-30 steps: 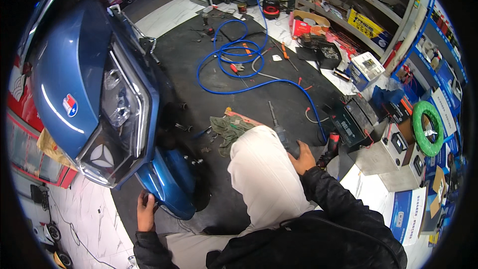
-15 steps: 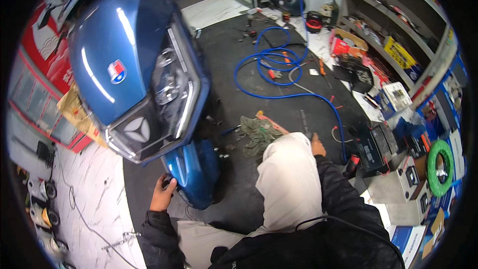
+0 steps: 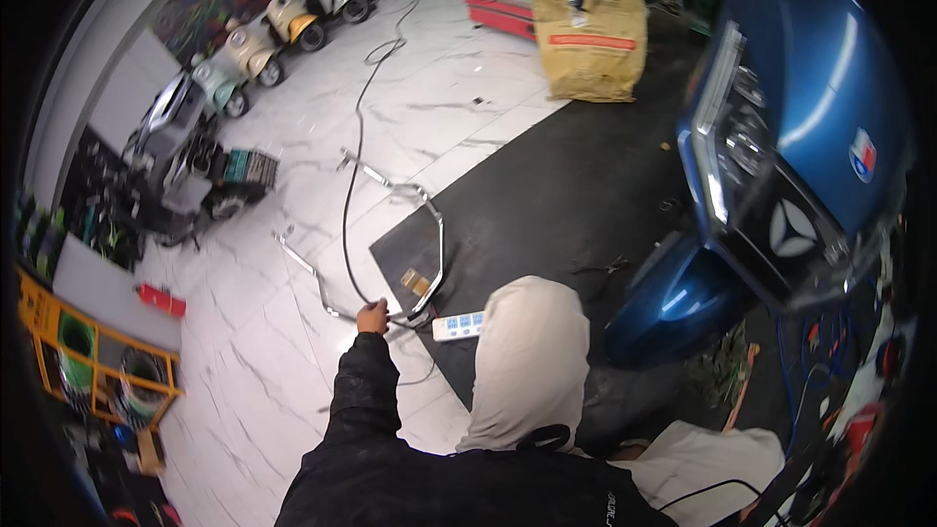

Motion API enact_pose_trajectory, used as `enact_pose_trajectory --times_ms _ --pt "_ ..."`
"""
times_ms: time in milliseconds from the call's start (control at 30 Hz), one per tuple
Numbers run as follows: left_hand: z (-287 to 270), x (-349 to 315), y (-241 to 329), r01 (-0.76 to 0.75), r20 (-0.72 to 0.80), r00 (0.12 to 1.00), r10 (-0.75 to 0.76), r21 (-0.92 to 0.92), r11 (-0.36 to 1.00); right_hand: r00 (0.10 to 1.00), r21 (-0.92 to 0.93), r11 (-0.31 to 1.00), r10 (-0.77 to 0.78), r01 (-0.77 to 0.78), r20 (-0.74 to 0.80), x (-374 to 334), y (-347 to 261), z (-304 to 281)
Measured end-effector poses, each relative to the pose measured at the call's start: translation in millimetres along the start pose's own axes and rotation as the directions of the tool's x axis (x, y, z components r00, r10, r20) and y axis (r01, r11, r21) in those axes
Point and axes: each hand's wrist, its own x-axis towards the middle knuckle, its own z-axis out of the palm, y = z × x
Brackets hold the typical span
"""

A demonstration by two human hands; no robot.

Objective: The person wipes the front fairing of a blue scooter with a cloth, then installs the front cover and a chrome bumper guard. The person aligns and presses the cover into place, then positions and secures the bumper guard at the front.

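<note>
My left hand [image 3: 372, 316] reaches forward to the floor, its fingers closed round the near side of a bent chrome tube frame [image 3: 441, 244]. The frame lies partly on white tile and partly on a dark mat, its two ends pointing away to the left. A dark cable [image 3: 357, 137] passes by the same hand, so the exact contact there is hard to make out. Just right of it sits a white power strip [image 3: 459, 326] with blue sockets. A small brown carton [image 3: 415, 281] rests inside the frame's curve. My right hand does not show.
A blue scooter front [image 3: 820, 88] with its fender [image 3: 678, 303] stands close on my right. Ahead is a yellow-brown sack [image 3: 590, 29] on the dark mat [image 3: 547, 195]. Several scooters [image 3: 249, 54] line the far left. A yellow rack [image 3: 107, 371] stands near left.
My view has swung left, so the scooter front has shifted from left to right of the picture. My left hand has left the fender's side and now grips the chrome tube frame.
</note>
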Motion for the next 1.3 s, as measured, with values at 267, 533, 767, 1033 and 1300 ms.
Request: enact_pose_trajectory --times_ms 267,533,767,1033,1300 --pt "40.2 -31.6 -184.5 0.075 0.086 0.979 -0.188 0.7 0.71 0.965 -0.007 0.975 -0.223 0.224 -0.141 24.8 -61.1 -64.9" --pt "107.1 61.7 -175.9 0.242 -0.274 0.936 -0.219 0.055 0.969 0.927 -0.028 0.946 -0.322 0.323 -0.19 32.3 -106.2 -102.0" --pt "97.4 118.1 -162.7 0.373 -0.008 0.819 -0.574 -0.752 0.544 0.909 -0.049 0.931 -0.363 0.361 -0.203 35.1 -125.6 -123.0" --pt "77.1 106.2 -111.2 0.355 0.209 0.823 -0.529 -0.915 0.19 0.89 -0.067 0.917 -0.398 0.393 -0.223 35.5 -131.1 -141.8" --pt "43.3 122.6 -87.6 0.444 0.252 0.843 -0.475 -0.824 0.352 0.866 -0.055 0.9 -0.431 0.432 -0.255 40.7 -146.3 -148.3"
